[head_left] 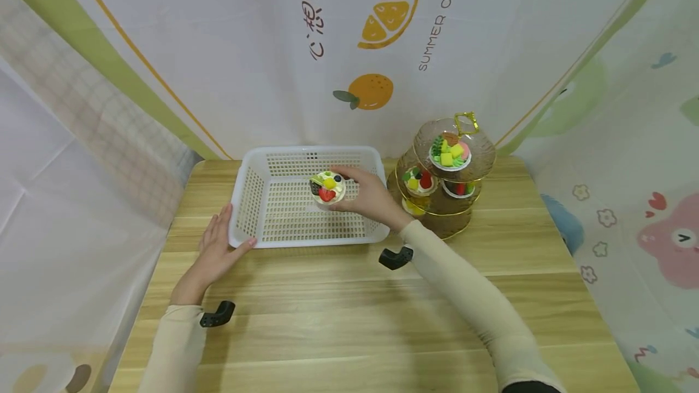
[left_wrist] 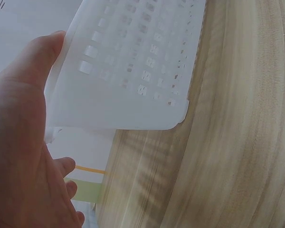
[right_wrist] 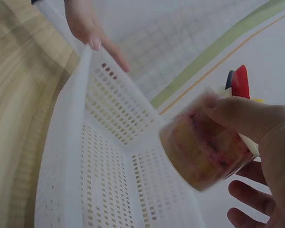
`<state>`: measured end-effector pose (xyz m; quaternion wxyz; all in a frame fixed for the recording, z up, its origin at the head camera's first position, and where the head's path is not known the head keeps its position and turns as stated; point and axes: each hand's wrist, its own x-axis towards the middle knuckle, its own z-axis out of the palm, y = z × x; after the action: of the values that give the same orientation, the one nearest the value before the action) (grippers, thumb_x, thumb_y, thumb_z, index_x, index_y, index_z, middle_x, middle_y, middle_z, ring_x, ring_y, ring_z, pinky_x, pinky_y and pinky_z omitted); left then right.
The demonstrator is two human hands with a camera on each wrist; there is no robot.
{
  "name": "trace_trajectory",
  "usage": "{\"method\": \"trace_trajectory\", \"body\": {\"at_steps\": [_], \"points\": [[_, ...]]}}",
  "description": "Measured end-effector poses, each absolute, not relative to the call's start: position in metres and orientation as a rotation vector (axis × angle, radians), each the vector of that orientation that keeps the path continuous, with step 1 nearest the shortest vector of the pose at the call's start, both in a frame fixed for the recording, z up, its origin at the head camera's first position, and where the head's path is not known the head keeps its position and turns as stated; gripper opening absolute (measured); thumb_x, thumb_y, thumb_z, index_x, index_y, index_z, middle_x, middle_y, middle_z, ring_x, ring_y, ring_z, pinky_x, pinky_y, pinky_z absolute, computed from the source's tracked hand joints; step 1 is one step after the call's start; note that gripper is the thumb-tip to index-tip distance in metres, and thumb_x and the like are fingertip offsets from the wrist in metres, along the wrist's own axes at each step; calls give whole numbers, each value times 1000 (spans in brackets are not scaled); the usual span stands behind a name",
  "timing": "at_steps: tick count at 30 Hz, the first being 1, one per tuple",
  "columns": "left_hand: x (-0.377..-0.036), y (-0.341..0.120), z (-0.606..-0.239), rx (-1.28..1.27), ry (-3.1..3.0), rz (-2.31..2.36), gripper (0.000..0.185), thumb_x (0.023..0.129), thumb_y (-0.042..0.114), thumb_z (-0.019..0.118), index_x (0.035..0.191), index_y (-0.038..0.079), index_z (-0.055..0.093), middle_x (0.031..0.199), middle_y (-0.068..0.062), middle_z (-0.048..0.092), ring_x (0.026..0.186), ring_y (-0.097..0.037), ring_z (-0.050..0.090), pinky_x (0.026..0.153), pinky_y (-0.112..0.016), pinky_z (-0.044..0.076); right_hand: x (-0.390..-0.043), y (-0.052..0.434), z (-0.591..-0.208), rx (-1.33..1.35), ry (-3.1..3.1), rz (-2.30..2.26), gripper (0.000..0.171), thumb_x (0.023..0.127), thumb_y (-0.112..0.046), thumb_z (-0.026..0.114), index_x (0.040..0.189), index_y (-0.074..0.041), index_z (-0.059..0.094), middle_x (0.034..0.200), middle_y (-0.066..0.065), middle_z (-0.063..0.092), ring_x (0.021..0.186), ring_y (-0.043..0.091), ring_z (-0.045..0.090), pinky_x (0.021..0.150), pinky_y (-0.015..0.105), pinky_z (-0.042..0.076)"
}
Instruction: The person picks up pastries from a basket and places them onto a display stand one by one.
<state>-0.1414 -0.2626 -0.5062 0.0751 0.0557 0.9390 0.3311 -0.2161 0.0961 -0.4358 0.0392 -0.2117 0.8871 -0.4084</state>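
Two hands share the work: the left hand (head_left: 215, 250), fingers spread, presses the white basket's (head_left: 248, 199) near corner to steady it, while the right hand (head_left: 368, 196) grips a fruit-topped dessert cup (head_left: 328, 188) above the basket's inside.

The person wears long, close-fitting cream sleeves that wrinkle along both forearms. A small black camera mount sits at each wrist. The left hand (head_left: 215, 250) and right hand (head_left: 368, 196) are bare, with no rings or gloves visible.
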Motion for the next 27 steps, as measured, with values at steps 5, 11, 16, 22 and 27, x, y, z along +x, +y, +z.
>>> {"method": "trace_trajectory", "body": {"at_steps": [5,11,16,22,27], "points": [[-141,-264,-506,162,2816,976,103,95,52,57,159,14,-13,167,-21,-6,151,-50,-8,113,-75,-3,-188,127,-430,-613,2803,-1301,78,73,-39,87,142,-25,54,143,0,58,127,23,53,105,49,45],[-141,-265,-505,163,2805,978,103,95,52,57,159,13,-14,167,-20,-8,151,-49,-10,113,-75,-3,-151,166,-437,-564,2879,-1359,78,71,-30,90,141,-26,56,132,3,64,119,28,55,104,54,44],[-141,-264,-505,167,2803,991,103,95,52,57,159,13,-14,167,-18,-10,152,-48,-12,113,-74,-4,-113,193,-454,-435,2873,-1462,81,69,-24,91,141,-30,55,131,2,64,118,28,52,98,52,46],[-141,-265,-505,174,2807,996,103,95,51,57,159,13,-14,167,-20,-8,151,-48,-11,113,-75,-4,-76,227,-480,-254,2917,-1446,81,68,-19,91,141,-27,56,133,5,62,117,18,51,96,54,45],[-141,-264,-505,177,2812,993,102,95,51,57,159,13,-14,166,-22,-7,151,-50,-10,112,-75,-4,-63,263,-504,-102,3014,-1426,80,68,-14,91,140,-19,57,134,10,63,116,1,49,95,38,45]]}}
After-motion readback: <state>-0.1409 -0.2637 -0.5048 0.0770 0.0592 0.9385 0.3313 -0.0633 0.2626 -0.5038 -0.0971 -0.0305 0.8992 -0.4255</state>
